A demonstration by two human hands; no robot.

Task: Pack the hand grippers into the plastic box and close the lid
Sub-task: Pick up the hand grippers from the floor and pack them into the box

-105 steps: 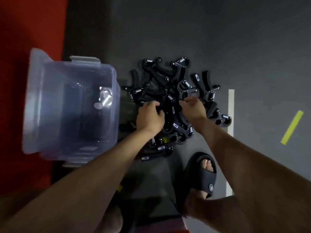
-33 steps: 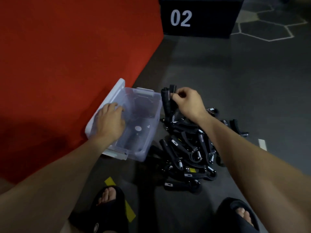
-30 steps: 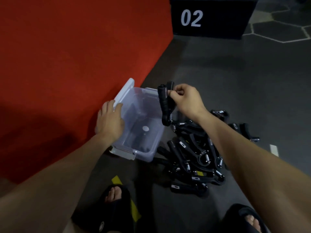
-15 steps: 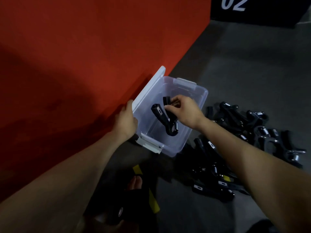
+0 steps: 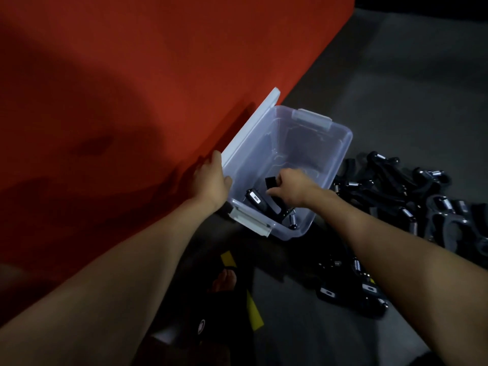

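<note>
A clear plastic box [image 5: 340, 143] stands open on the dark floor against a red mat, with grey latches at both ends. Its lid [image 5: 250, 125] leans upright along the box's left side. My left hand [image 5: 211, 180] grips the box's near-left rim and the lid's edge. My right hand [image 5: 290, 187] reaches down inside the box and pinches a black hand gripper [image 5: 260, 202] that lies low at the near end, its spring toward me. A heap of black hand grippers [image 5: 412, 204] lies on the floor right of the box.
A red mat [image 5: 118, 101] fills the left half of the view. My foot in a dark sandal [image 5: 224, 283] stands just below the box, beside yellow tape strips [image 5: 254, 310]. Grey floor stretches behind the heap.
My right hand has carried one hand gripper from the heap over the rim and lowered it to the box's bottom. My left hand has kept hold of the box's left side.
</note>
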